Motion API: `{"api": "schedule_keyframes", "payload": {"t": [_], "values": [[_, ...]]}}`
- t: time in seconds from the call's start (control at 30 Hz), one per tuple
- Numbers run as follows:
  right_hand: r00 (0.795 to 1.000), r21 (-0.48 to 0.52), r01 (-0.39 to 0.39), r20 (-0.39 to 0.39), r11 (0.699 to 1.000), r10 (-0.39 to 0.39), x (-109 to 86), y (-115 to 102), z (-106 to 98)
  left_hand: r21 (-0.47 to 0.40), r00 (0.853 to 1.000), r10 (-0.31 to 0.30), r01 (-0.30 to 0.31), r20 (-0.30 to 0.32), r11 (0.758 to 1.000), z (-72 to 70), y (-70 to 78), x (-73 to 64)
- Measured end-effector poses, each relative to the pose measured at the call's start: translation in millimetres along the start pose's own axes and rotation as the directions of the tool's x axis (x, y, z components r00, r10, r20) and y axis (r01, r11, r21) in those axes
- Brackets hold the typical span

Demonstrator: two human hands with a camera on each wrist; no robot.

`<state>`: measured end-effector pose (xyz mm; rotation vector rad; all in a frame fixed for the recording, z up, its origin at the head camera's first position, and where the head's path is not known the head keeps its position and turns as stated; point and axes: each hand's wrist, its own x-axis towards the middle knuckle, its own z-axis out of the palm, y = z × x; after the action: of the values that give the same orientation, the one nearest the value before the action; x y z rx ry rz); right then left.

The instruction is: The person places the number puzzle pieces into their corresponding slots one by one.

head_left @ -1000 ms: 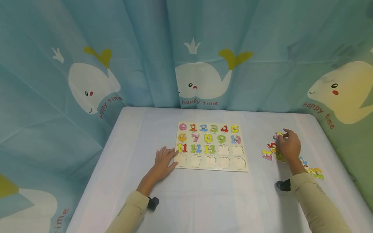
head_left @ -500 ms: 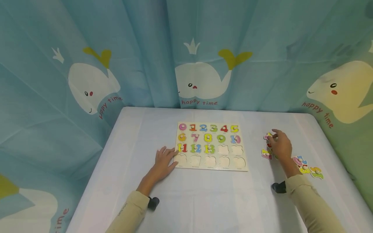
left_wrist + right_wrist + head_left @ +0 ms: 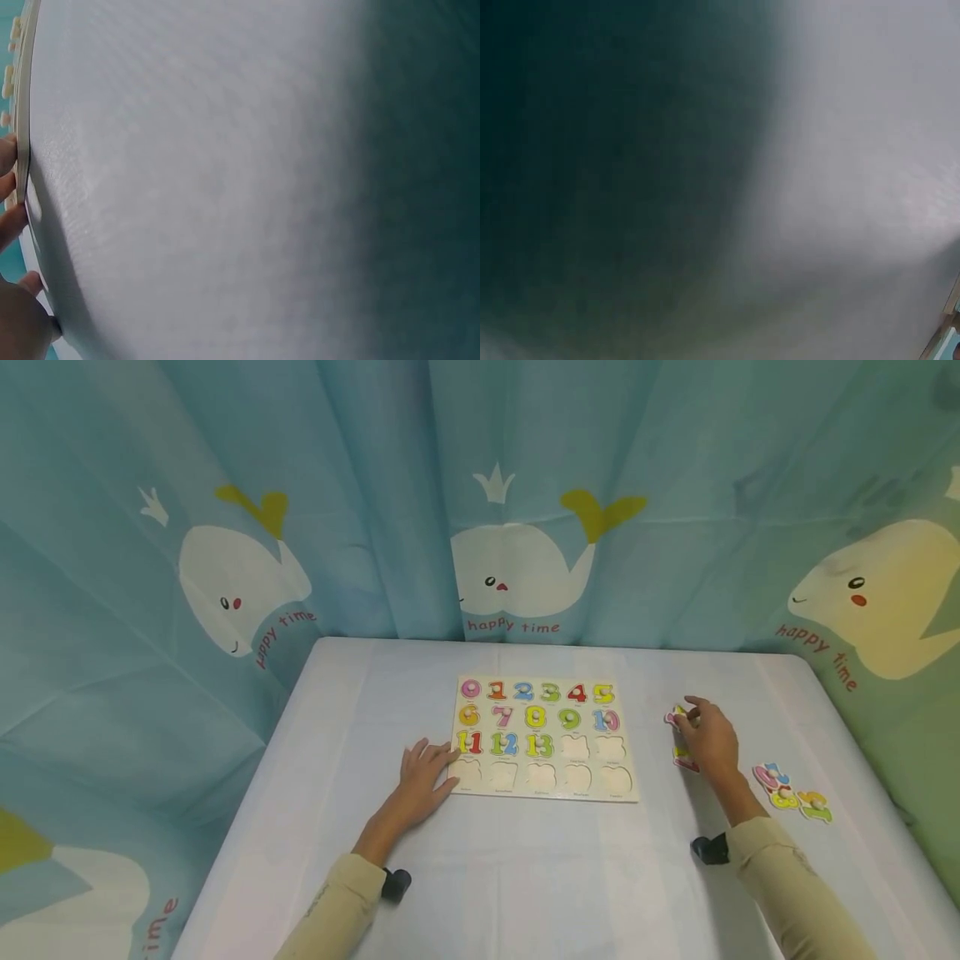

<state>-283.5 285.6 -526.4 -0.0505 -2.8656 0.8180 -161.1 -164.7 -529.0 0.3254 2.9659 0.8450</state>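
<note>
A wooden number puzzle board lies on the table, its peg-knobbed numbers 0 to 13 seated and the recesses after them bare. My left hand rests at the board's left edge, fingers extended; in the left wrist view its fingertips meet the board's side. To the right of the board, my right hand pinches a pink-and-yellow number piece between thumb and fingers. A yellow-and-pink number piece lies just below that hand, which hides other pieces behind it.
Nearer the right table edge lie a pink-and-blue number piece, a yellow one and an orange-and-green one. A blue whale-print curtain surrounds the white table. The right wrist view is mostly dark and blurred.
My right hand has moved left toward the board with the pink-and-yellow number piece, covering pieces seen before and uncovering the pink-and-blue one. My left hand has stayed in place.
</note>
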Motion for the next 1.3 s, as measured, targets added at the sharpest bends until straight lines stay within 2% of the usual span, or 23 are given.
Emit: {"api": "schedule_keyframes", "payload": {"t": [0.43,0.83,1.07,1.3], "values": [[0.999,0.003,0.033,0.023,0.999,-0.033,-1.0,-10.5,7.8,-0.001,1.000,0.019,-0.019,-0.018,1.000,-1.3,0.8,-0.6],[0.998,0.000,0.026,0.054,1.000,-0.026,-5.9,-20.3,10.9,-0.005,1.000,0.018,-0.018,-0.011,1.000,-1.6,1.7,-0.8],[0.995,0.031,0.072,0.071,0.997,-0.074,-8.3,-29.8,15.6,0.003,1.000,0.017,-0.017,-0.013,1.000,-1.2,1.8,-0.7],[0.980,0.022,0.119,0.156,0.993,-0.121,-11.4,-38.9,20.9,0.026,0.999,0.024,-0.023,-0.027,0.999,-1.8,2.1,-1.1]]}}
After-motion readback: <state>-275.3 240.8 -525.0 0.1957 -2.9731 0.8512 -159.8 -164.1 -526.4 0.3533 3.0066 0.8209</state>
